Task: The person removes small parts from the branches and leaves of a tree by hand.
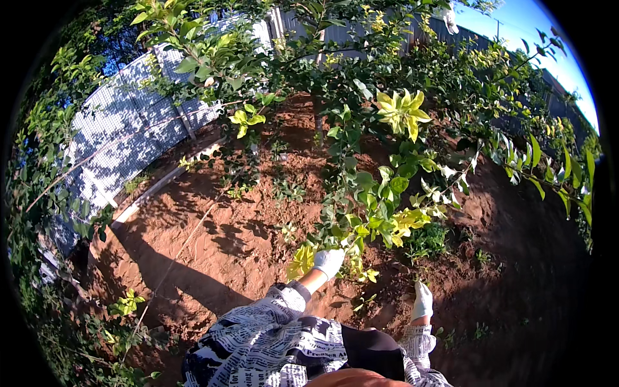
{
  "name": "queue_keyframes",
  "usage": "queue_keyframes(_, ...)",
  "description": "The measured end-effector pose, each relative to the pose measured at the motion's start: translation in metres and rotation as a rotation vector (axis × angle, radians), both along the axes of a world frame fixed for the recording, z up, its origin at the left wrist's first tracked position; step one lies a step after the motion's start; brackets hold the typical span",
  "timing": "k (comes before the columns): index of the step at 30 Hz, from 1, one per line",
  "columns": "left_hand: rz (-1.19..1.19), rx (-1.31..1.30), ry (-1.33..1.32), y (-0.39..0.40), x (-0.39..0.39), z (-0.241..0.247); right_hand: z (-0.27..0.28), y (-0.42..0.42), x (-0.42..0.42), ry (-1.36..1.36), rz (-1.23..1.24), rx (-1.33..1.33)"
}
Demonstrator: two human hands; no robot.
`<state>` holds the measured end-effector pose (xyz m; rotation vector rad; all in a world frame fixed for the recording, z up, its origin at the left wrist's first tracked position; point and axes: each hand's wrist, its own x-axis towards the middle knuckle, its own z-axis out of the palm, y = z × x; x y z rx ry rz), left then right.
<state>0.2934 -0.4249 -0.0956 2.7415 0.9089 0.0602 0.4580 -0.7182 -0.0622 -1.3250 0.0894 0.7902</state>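
Observation:
My left hand (330, 262), in a white glove, is at the lower tip of a hanging leafy branch (367, 223), among green and yellow leaves. Its fingers are partly covered by the leaves, and whether they grip a stem cannot be told. Yellow leaves (301, 262) show just to its left. My right hand (422, 301), also white-gloved, hangs low over the reddish soil, below a tuft of green weeds (428, 240). What its fingers do is too small to tell. A bright yellow leaf cluster (402, 112) stands out higher on the tree.
A thin cord (186, 242) runs slantwise over the soil at the left. Beyond a low pale edging (162, 183) stands a white lattice-patterned panel (140, 109). Long leafy branches (546, 176) reach in from the right, and a slim trunk (318, 116) rises at the upper middle.

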Motion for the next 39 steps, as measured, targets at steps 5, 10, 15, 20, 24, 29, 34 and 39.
queue_keyframes(5,0.091,-0.006,-0.017,0.010,-0.002,-0.027,0.017,0.024,0.053,-0.103,0.023,0.007)
queue_keyframes(10,0.102,-0.092,0.137,0.005,0.012,-0.048,0.053,0.056,0.135,-0.297,-0.045,0.063)
queue_keyframes(15,0.233,-0.146,0.203,-0.008,0.030,-0.067,0.100,0.072,0.247,-0.707,-0.251,-0.079)
queue_keyframes(20,0.264,-0.013,0.207,-0.021,0.023,-0.095,0.145,0.101,0.357,-0.967,-0.527,-0.010)
queue_keyframes(24,0.342,-0.004,0.259,-0.023,0.022,-0.117,0.173,0.111,0.420,-1.072,-0.608,0.165)
queue_keyframes(29,0.312,0.015,0.273,-0.032,0.032,-0.108,0.152,0.090,0.453,-0.831,-0.807,0.402)
queue_keyframes(34,0.223,0.026,0.184,-0.043,0.044,-0.074,0.078,0.030,0.478,-0.427,-0.875,0.277)
queue_keyframes(39,0.141,0.187,0.141,-0.041,0.043,-0.057,0.021,-0.010,0.528,-0.129,-0.849,0.488)
